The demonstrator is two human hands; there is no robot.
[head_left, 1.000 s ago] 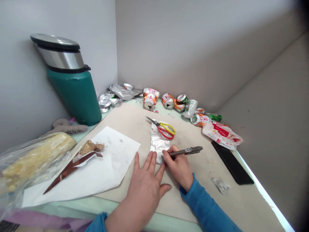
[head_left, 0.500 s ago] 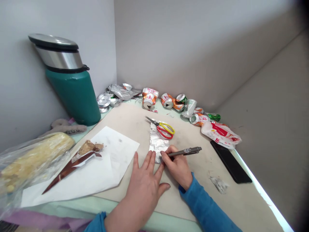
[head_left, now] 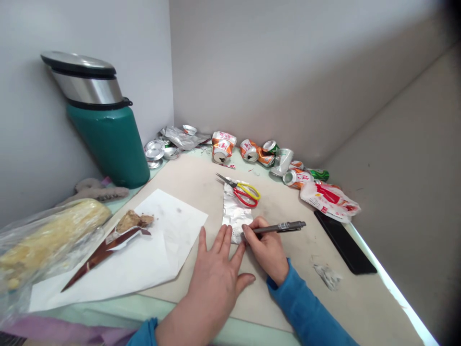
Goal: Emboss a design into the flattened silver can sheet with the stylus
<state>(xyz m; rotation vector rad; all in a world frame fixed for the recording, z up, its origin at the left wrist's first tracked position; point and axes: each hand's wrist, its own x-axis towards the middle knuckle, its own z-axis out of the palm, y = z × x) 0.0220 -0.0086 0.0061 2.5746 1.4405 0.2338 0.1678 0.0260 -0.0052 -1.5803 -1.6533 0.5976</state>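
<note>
Head view, loaf (head_left: 63, 233) in bag (head_left: 84, 246), held pen (head_left: 283, 227)

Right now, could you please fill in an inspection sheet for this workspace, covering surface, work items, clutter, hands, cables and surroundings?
Surface: beige sheet over a pale green cover.
Work items: silvery strip, speckled with dark marks at its near end; scissors lie across its far end; pen in use, tip hidden by fingers.
Clutter: crumpled cans along the back; phone at right; white paper and green bottle at left.
Hands: left hand spread flat, fingertips at the strip; right hand grips the pen.
Cables: nothing seen.
Surroundings: plain grey walls meeting in a corner.
</note>
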